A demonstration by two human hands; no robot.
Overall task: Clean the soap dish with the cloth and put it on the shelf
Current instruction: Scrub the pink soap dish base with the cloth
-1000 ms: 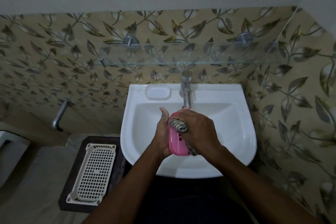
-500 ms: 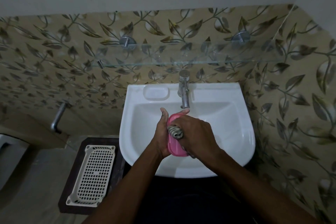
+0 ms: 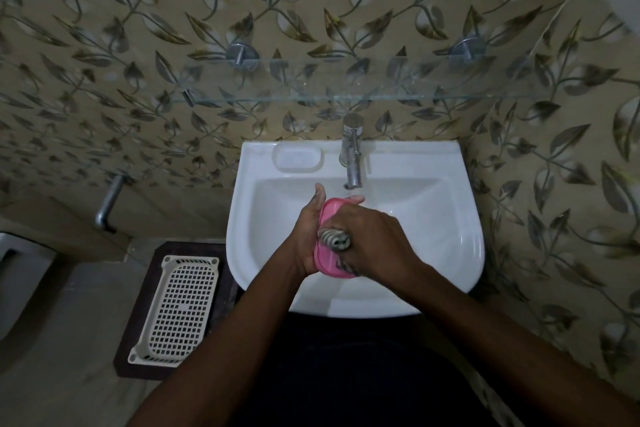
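Observation:
Over the white sink (image 3: 450,239) I hold a pink soap dish (image 3: 327,262) on edge. My left hand (image 3: 306,239) grips its left side, thumb pointing up. My right hand (image 3: 372,243) is closed on a striped grey cloth (image 3: 335,238) and presses it into the dish. Most of the cloth is hidden under my fingers. The glass shelf (image 3: 346,97) runs along the tiled wall above the tap, with nothing on it.
A chrome tap (image 3: 352,152) stands at the back of the sink, just beyond my hands. A moulded soap recess (image 3: 298,158) lies left of it. A cream perforated tray (image 3: 176,308) lies on a dark stand left of the sink. A wall pipe (image 3: 107,204) sticks out at the left.
The cloth in my right hand has shifted a little along the dish. Both hands stay over the sink, and the camera view has tilted slightly downward.

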